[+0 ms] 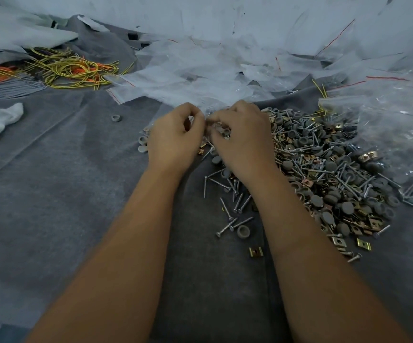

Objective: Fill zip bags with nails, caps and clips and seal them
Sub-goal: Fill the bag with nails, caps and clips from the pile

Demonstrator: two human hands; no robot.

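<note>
Nearest the camera, two bare forearms are reaching out over the grey cloth (52, 194) that is covering the bench. Just beyond them the left hand (173, 142) and the right hand (243, 139) are meeting at the near left edge of the hardware pile (329, 169), fingers curled and pinching a small clear zip bag (214, 125) between them; a few grey caps and nails are showing inside it, and it looks like the filling or sealing step. To do it well, the left hand should be holding the mouth taut while the right is pressing along the strip from one end to the other, keeping nail points away from the film. Loose nails (235, 206) and one cap (243, 231) are lying on the near side of the pile. Beyond the pile, empty bags (200, 78) are heaped; far left of it, yellow wire (71, 68) is tangled.
</note>
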